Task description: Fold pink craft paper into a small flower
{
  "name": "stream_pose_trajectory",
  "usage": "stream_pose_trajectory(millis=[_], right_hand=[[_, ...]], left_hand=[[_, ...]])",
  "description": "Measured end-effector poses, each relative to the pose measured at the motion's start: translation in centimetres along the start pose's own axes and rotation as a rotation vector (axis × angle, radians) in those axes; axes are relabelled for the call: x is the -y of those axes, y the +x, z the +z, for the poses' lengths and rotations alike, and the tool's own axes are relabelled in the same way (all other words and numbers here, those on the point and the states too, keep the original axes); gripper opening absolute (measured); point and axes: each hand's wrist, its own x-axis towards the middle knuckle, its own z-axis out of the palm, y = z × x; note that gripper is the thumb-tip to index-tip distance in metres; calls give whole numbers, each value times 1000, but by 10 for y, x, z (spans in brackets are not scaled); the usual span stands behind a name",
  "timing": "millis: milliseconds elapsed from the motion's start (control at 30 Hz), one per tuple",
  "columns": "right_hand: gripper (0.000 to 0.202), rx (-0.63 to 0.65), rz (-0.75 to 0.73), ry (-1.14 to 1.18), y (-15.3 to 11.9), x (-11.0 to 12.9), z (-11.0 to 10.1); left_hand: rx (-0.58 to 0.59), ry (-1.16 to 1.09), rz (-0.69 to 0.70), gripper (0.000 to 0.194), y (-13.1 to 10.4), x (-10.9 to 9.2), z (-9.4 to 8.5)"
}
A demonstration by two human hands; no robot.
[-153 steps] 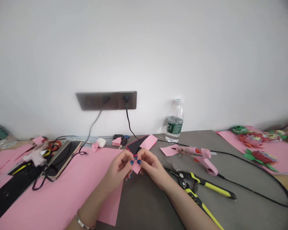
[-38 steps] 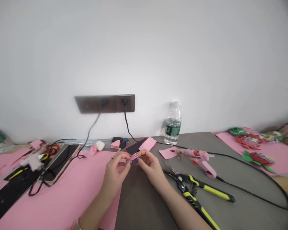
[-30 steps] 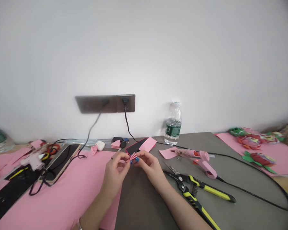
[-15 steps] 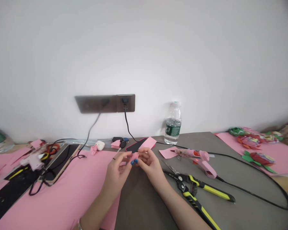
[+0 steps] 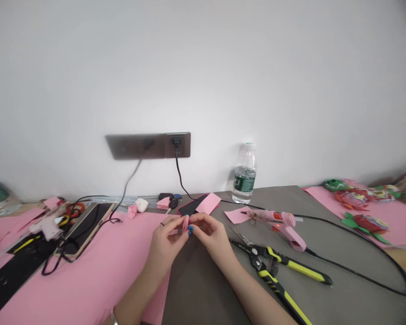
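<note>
A small folded piece of pink paper (image 5: 186, 223) is pinched between the fingertips of both hands, above the near edge of a phone. My left hand (image 5: 165, 239) closes on its left side, and my right hand (image 5: 208, 232) grips it from the right. The fingers hide part of the paper. Just behind the hands lies the phone (image 5: 191, 207) with a pink paper strip (image 5: 208, 203) across it. Right of my right hand rest pliers (image 5: 257, 259) with yellow and black handles and a pink glue gun (image 5: 284, 221), its nozzle over another pink paper piece (image 5: 236, 216).
A water bottle (image 5: 244, 174) stands by the wall. Paper flowers (image 5: 365, 223) lie on pink paper at the right. On the left are a large pink sheet (image 5: 98, 280), a tablet-like device (image 5: 84, 228), tangled cables and a white earphone case (image 5: 142, 205). The glue gun's cord (image 5: 358, 228) loops across the table.
The fingertips have shifted on the pink paper, which now stands more upright and narrower between them. Both hands stay in nearly the same place.
</note>
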Motion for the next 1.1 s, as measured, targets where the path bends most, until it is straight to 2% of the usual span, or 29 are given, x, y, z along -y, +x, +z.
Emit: stream_pose_trajectory(millis=[233,333,933,1100], right_hand=[[22,-37,-38,5,1,0,0],[22,-28,-33,-7,0,0,0],[17,38,-93,-25,2,0,-4],[17,58,-83,-32,1,1,-3]], left_hand=[[132,42,28,48,-3,-1,-1],[147,34,43,49,-3,-2,-1],[0,-84,-1,27,1,2,0],[-21,-133,-84,25,2,-2,-1]])
